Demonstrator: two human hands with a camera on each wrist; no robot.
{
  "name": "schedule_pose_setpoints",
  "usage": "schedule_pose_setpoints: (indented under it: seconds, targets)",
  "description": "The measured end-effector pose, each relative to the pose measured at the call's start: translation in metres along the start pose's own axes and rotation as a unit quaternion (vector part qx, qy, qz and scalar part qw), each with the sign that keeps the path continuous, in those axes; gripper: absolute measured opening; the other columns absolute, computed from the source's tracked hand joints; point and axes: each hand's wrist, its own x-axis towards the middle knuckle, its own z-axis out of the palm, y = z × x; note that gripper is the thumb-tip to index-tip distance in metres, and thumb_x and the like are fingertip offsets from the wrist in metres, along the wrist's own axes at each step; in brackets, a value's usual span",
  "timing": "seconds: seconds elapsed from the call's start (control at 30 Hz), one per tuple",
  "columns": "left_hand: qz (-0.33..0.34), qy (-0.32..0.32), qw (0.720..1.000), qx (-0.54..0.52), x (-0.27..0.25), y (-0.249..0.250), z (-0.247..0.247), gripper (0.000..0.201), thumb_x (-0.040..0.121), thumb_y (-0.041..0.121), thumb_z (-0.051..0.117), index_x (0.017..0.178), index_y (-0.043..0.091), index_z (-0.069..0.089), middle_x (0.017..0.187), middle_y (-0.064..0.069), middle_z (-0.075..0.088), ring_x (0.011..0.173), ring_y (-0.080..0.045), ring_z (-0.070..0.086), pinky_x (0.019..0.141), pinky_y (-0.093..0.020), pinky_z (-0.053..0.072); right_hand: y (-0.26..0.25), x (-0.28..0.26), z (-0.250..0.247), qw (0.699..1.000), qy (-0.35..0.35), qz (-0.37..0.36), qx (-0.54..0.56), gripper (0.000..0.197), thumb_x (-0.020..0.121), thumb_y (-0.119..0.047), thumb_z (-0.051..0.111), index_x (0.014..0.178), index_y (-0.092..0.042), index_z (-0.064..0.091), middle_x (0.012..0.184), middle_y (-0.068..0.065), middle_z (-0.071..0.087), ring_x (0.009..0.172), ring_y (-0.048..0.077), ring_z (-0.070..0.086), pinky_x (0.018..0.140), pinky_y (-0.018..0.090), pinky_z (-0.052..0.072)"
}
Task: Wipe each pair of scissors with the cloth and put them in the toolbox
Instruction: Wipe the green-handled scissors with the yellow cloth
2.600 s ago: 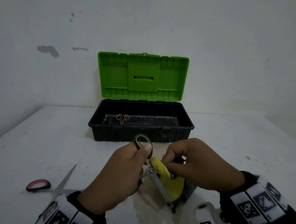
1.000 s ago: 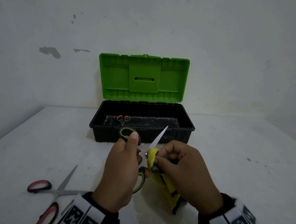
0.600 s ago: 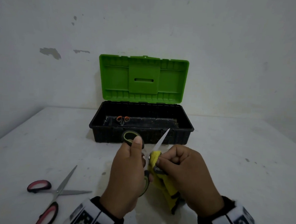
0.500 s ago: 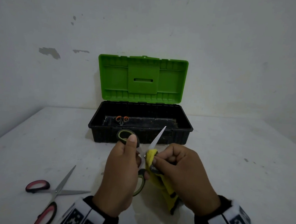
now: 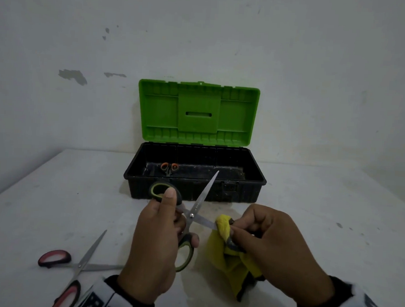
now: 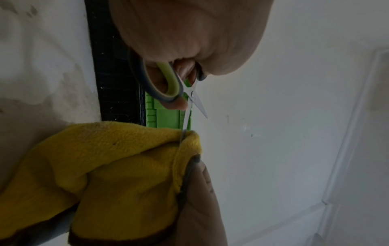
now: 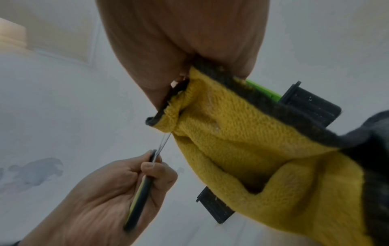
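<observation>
Cloth (image 5: 223,228) now slid out toward tip of lower blade, pinched by right hand (image 5: 271,250). Green-handled scissors (image 5: 190,216) spread open, loops gripped in left hand (image 5: 155,245). Stiff, light, sharp: likely best held by handles.

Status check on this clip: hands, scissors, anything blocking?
Left hand grips green-handled scissors, blades open. Right hand pinches yellow cloth round one blade. Toolbox open, path clear.

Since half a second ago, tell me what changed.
The right hand slid the yellow cloth out along one blade of the green-handled scissors, away from the pivot. The left hand still grips the handles; red-handled scissors and toolbox unmoved.
</observation>
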Motion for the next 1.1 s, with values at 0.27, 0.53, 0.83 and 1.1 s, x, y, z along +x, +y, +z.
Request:
schedule_pose_setpoints:
  seconds: [0.27, 0.53, 0.83, 1.1]
  targets:
    - [0.006, 0.049, 0.997, -0.056, 0.013, 0.005, -0.015, 0.034, 0.101, 0.034, 0.04, 0.076, 0.015, 0.051, 0.047, 0.007, 0.034, 0.038, -0.006, 0.036, 0.05, -0.035, 0.048, 0.017, 0.011, -0.041, 0.991, 0.037, 0.015, -0.127, 0.018, 0.08, -0.008, 0.073, 0.066, -0.018, 0.068, 0.066, -0.006, 0.072, 0.061, 0.008, 0.067, 0.059, 0.021, 0.054]
    - [-0.036, 0.07, 0.987, -0.143, 0.022, 0.001, -0.009, 0.032, 0.102, 0.032, 0.043, 0.087, 0.008, 0.059, 0.059, -0.001, 0.041, 0.05, -0.011, 0.04, 0.055, -0.035, 0.058, 0.032, 0.028, -0.046, 0.855, -0.063, -0.039, -0.514, 0.005, 0.084, -0.025, 0.069, 0.085, -0.029, 0.066, 0.076, -0.006, 0.069, 0.068, 0.009, 0.064, 0.069, 0.021, 0.045]
    - [-0.042, 0.048, 0.98, -0.19, 0.019, 0.003, -0.009, 0.028, 0.101, 0.027, 0.048, 0.091, 0.005, 0.062, 0.064, -0.003, 0.051, 0.058, -0.014, 0.053, 0.078, -0.04, 0.057, -0.022, 0.005, 0.019, 0.964, -0.092, 0.017, -0.248, 0.048, 0.077, -0.074, 0.044, 0.107, -0.041, 0.062, 0.096, -0.023, 0.063, 0.088, -0.004, 0.058, 0.081, 0.016, 0.048]
    - [-0.058, -0.027, 0.989, -0.135, 0.014, 0.006, -0.037, 0.021, 0.095, 0.019, 0.052, 0.095, 0.003, 0.066, 0.073, -0.013, 0.065, 0.068, -0.023, 0.066, 0.069, -0.038, 0.054, -0.022, 0.001, 0.048, 0.992, -0.079, 0.093, 0.025, 0.011, 0.09, -0.026, 0.067, 0.082, -0.021, 0.073, 0.065, 0.0, 0.072, 0.053, 0.008, 0.062, 0.058, 0.022, 0.052]
